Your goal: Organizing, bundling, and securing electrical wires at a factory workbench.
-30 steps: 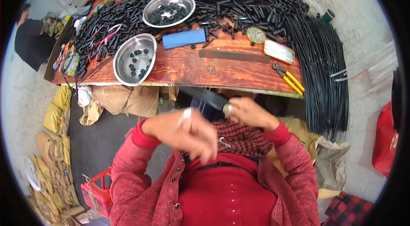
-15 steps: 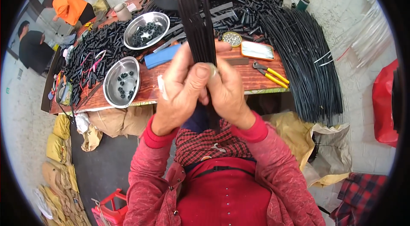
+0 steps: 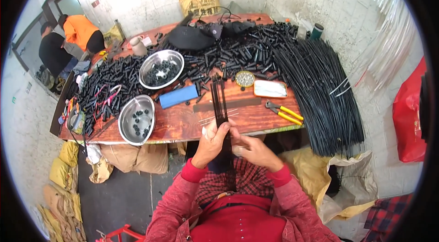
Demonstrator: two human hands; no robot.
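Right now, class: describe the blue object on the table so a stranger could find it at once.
On the wooden table, look between the two steel bowls. The blue block lies flat there, right of the nearer bowl. It is the only blue, flat rectangle among black tube pieces.

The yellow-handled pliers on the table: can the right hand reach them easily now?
Probably yes. The yellow-handled pliers lie on bare wood near the table's front edge, just beyond the right hand, with nothing between. That hand, though, is busy with the bundle of black rods.

Two steel bowls (image 3: pixel 137 118) at ten o'clock, yellow-handled pliers (image 3: pixel 284 111) at three, blue block (image 3: pixel 178 96) between, on wooden table (image 3: pixel 183 125).
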